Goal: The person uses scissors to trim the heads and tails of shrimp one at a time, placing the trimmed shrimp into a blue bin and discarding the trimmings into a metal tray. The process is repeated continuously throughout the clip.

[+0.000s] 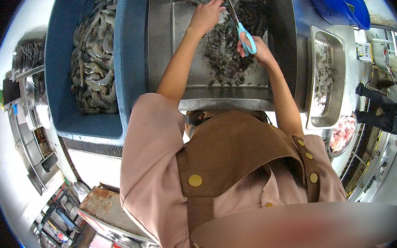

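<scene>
My right hand (255,49) grips a pair of scissors (242,34) with light blue handles, its blades parted and pointing away from me. To the left of the blades, my left hand (207,16) has its fingers bent around something small and dark, probably a shrimp, mostly hidden by the fingers. Both hands are over a stainless steel sink (188,73), where a dark heap of shrimp trimmings (228,59) lies. Whole raw shrimp (96,69) fill much of a blue-grey plastic tub (63,109) on the left.
Right of the sink, a steel pan (332,113) holds more greyish pieces. A bowl of raw meat (343,133) sits beside its near end. A blue plastic basin (335,4) stands at the upper right. A person's dark clothing (384,111) shows at the far right.
</scene>
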{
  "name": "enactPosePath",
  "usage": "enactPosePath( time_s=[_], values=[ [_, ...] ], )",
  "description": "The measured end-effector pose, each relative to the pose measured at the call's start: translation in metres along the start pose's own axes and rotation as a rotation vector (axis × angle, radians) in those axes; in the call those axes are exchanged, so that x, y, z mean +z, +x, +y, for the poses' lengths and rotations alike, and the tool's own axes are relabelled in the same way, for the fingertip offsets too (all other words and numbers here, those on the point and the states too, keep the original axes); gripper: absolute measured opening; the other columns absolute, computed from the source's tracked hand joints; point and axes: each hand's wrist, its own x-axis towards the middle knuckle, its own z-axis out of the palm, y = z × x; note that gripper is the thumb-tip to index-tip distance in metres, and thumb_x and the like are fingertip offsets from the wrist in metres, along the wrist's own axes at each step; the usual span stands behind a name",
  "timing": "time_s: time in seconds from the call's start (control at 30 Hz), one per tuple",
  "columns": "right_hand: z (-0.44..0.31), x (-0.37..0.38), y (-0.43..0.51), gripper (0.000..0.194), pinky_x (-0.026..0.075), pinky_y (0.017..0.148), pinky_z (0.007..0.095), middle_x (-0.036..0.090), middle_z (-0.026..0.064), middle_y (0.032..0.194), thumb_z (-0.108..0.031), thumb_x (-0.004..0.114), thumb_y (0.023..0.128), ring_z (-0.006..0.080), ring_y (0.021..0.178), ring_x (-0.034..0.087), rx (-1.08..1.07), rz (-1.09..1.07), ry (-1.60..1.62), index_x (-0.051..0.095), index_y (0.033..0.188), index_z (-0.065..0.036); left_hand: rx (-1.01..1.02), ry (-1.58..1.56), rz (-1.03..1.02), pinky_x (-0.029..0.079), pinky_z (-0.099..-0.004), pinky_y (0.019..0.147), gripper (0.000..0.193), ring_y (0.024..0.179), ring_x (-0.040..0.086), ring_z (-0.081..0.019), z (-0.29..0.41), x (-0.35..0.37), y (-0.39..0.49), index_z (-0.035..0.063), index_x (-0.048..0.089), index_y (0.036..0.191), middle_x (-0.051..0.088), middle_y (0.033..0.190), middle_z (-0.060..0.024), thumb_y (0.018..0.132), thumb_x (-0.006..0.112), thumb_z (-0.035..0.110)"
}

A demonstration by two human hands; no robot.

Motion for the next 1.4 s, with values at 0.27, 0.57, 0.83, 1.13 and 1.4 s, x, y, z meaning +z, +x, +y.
enactPosePath(
  time_s=[0.27,0.57,0.83,1.13,1.4],
  values=[
    [0.027,-0.007,0.006,0.054,0.043,0.056,0.0271,0.058,0.0059,0.065,-0.054,0.058,0.079,0.0126,0.056,0.056,-0.121,0.008,0.027,0.054,0.083,0.0,-0.234,-0.614,0.014,0.044,-0.038,0.07,0.028,0.077,0.058,-0.0272,-0.032,0.029,0.01,0.0036,0.052,0.091,0.06,0.083,-0.012,0.094,0.039,0.028],
    [0.018,0.019,0.006,0.064,0.045,0.069,0.0424,0.062,0.0223,0.077,-0.06,0.057,0.074,0.0374,0.077,0.061,-0.063,0.31,-0.569,0.058,0.085,0.004,-0.332,-0.6,0.094,0.039,-0.0298,0.069,0.035,0.073,0.044,-0.0122,-0.004,0.039,0.014,0.0051,0.046,0.084,0.048,0.074,-0.0013,0.097,0.032,0.035],
    [0.016,0.012,0.004,0.044,0.044,0.05,0.0282,0.059,0.0072,0.063,-0.042,0.063,0.079,0.0152,0.052,0.058,-0.064,0.3,-0.103,0.058,0.077,0.002,-0.33,-0.667,0.008,0.043,-0.0342,0.071,0.026,0.075,0.054,-0.0218,-0.021,0.027,0.051,0.0031,0.051,0.098,0.055,0.085,-0.0105,0.094,0.038,0.025],
    [0.029,-0.014,-0.02,0.052,0.046,0.052,0.0255,0.06,0.0072,0.066,-0.047,0.064,0.077,0.0128,0.055,0.059,-0.043,0.252,-0.012,0.058,0.085,0.004,-0.235,-0.248,0.612,0.043,-0.0377,0.081,0.027,0.094,0.055,-0.0301,0.036,-0.131,0.032,0.0065,0.059,0.106,0.058,0.101,-0.0165,0.081,0.048,0.004],
    [0.04,-0.01,-0.024,0.052,0.046,0.054,0.0258,0.061,0.0086,0.068,-0.047,0.063,0.079,0.0135,0.055,0.059,0.022,0.189,-0.007,0.058,0.086,0.005,-0.261,0.931,1.319,0.041,-0.0466,0.082,0.032,0.101,0.046,-0.0378,-0.014,-0.232,-0.027,0.0026,0.051,0.112,0.042,0.112,-0.0269,0.08,0.044,0.006]
  ],
)
